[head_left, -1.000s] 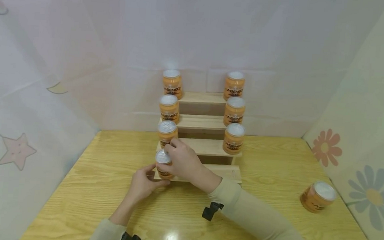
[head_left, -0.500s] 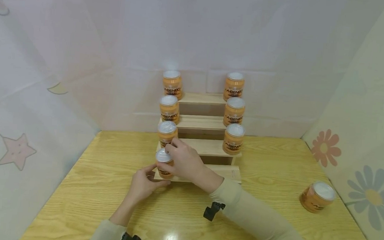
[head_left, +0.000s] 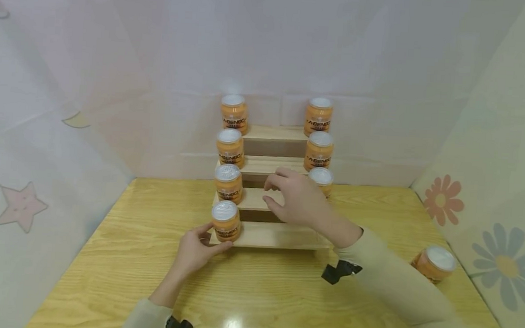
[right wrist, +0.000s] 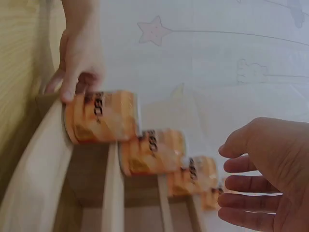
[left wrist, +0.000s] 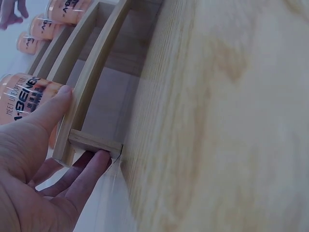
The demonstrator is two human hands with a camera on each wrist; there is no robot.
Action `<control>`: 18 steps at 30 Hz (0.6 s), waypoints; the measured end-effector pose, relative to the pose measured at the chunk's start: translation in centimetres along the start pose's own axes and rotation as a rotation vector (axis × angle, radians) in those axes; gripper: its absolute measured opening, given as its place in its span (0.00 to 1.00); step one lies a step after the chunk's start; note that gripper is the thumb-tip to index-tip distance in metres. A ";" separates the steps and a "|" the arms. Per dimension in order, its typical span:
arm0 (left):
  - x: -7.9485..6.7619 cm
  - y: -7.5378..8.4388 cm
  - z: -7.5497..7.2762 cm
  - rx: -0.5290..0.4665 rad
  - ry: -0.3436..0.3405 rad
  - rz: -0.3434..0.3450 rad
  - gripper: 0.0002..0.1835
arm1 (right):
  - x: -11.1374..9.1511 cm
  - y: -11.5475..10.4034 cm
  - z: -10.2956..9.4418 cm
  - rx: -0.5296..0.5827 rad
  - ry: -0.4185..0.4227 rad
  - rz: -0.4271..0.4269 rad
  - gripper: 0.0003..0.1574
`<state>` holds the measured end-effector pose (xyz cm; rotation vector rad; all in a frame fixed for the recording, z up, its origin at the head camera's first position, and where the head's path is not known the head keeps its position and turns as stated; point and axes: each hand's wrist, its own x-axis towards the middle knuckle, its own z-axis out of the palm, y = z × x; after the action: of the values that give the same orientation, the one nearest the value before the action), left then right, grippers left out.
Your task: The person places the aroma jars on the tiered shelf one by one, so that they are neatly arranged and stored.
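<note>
A stepped wooden rack (head_left: 280,236) stands on the table, with orange cans with silver lids along both ends of its steps. My left hand (head_left: 196,250) holds the left end of the bottom step; in the left wrist view the thumb (left wrist: 58,104) lies on the step's front edge and fingertips touch the wooden leg (left wrist: 94,141). Just beside that thumb, a can (head_left: 225,226) stands upright on the bottom step. My right hand (head_left: 298,199) hovers before the third step, fingers loosely bent and holding nothing. It partly hides the third step's right can (head_left: 322,180).
Another can (head_left: 438,262) stands on the table (head_left: 367,220) at the far right, partly hidden by the right sleeve (head_left: 395,277). A pale cloth backdrop (head_left: 270,44) rises behind the rack, and a flower-printed one borders the right side.
My right hand has let go of the bottom-left can and moved right and up, away from it. The can stays on the bottom step. My left hand keeps its place.
</note>
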<state>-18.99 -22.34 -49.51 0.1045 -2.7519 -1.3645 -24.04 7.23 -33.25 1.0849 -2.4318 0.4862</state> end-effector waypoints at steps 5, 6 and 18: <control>0.1 0.0 0.1 -0.004 -0.003 0.001 0.49 | -1.9 3.0 -2.7 0.062 0.117 -0.037 0.07; 0.1 0.1 0.1 -0.004 -0.002 0.002 0.49 | -2.4 3.7 -3.2 0.084 0.136 -0.038 0.08; 0.1 0.0 0.0 -0.006 0.004 0.005 0.48 | -9.3 10.5 -10.0 -0.060 0.061 0.206 0.02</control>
<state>-19.13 -22.31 -49.48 0.1005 -2.7429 -1.3698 -24.02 24.27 -31.05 0.7875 -2.4992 0.5002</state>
